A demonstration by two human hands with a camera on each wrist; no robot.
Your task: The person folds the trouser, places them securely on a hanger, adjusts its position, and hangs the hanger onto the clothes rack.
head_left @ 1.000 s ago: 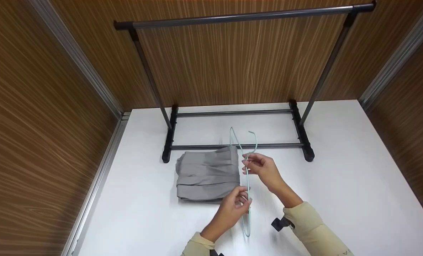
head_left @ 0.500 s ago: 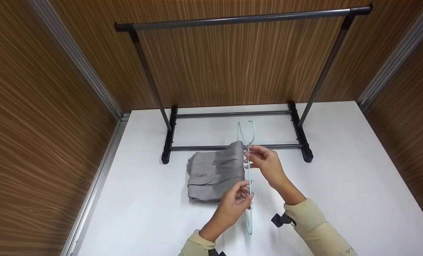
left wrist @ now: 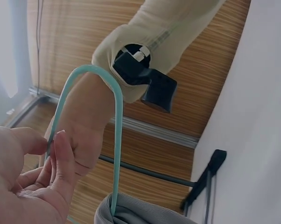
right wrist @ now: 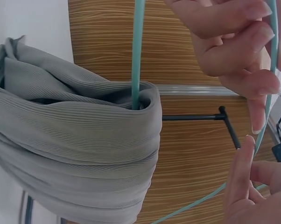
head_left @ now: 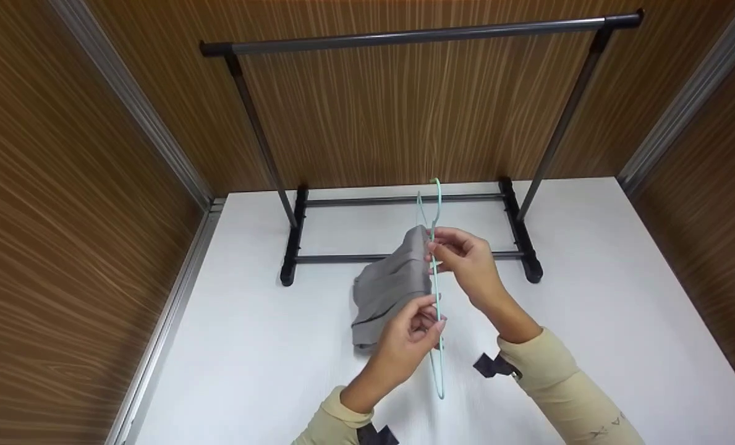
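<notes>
A mint-green clothes hanger (head_left: 439,383) stands on edge between both hands, its hook pointing toward the back. Folded over its lower bar is a soft grey garment (head_left: 392,284) that hangs to the left, the bar entering its fold in the right wrist view, where the garment (right wrist: 94,135) shows fine ribbing. My left hand (head_left: 399,343) pinches the hanger's upper arm toward the near end. Farther along, just below the hook, my right hand (head_left: 469,266) pinches the same side. In the left wrist view the hanger's rounded end (left wrist: 118,135) loops past the fingers.
A dark metal clothes rack stands behind the hands, its top rail (head_left: 416,38) high at the back and its black feet (head_left: 290,247) on the white table (head_left: 231,346). Wood-grain panels (head_left: 367,117) enclose the table at the back and both sides.
Both hands have lifted the hanger and moved it away toward the rack. The grey garment, flat on the table before, has shifted right and now hangs from the hanger.
</notes>
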